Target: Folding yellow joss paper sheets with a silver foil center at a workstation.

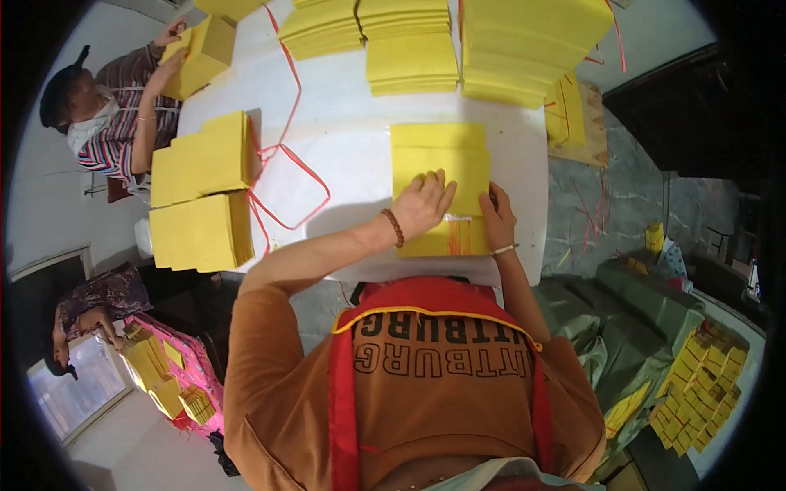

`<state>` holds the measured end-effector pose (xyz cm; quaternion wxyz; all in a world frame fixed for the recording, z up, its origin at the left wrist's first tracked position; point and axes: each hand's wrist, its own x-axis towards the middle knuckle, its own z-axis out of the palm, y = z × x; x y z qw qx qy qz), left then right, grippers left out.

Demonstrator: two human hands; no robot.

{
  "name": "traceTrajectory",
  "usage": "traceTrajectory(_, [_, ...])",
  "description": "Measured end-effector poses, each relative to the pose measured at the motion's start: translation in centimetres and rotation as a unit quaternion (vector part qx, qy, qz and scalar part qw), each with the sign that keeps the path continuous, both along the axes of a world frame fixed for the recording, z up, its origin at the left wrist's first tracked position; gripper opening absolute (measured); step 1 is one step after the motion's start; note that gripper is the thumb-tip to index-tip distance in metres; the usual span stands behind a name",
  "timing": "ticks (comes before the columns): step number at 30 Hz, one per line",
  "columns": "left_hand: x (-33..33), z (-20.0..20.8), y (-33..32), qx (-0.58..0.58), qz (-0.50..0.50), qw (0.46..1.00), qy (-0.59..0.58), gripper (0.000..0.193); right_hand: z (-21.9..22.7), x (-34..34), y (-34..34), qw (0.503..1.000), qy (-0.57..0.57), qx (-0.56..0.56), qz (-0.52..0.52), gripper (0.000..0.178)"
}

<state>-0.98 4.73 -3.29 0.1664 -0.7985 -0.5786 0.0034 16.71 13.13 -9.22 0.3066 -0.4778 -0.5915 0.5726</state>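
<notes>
A flat, rectangular piece of yellow paper [413,159] lies in front of me near the table's front edge. It has a crease across its upper part and red marks with a small whitish patch near its lower edge. My left hand [426,201] rests on the middle of the paper, palm down, fingers stretched out and slightly bent. Along the paper's right edge sits my right hand [498,218], its fingers extended and touching that side. Whether the paper is one sheet or a thin stack I cannot tell.
Stacks of yellow paper [201,159] stand at the left, beside loose red string [307,168]. Taller yellow stacks [524,49] line the far side of the white table [344,123]. At far left a person [115,114] handles a yellow stack. Bundles [700,385] lie at lower right.
</notes>
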Motion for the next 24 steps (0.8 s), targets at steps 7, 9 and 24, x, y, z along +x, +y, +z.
traceTrajectory(7, [-7.1, 7.5, 2.7, 0.027, 0.06, 0.964, -0.256, 0.045, 0.9, 0.8, 0.1, 0.996, 0.063, -0.066, 0.007, 0.029])
traceTrajectory(9, [-11.4, 8.5, 4.9, 0.138, 0.098, 0.964, -0.206, 0.049, 1.1, 0.8, 0.2, 0.999, 0.02, -0.026, 0.016, 0.028])
traceTrajectory(24, [-18.1, -1.3, 15.4, 0.034, 0.064, 0.995, -0.069, 0.05, 0.8, 0.5, 0.4, 0.999, -0.029, 0.014, 0.035, 0.024])
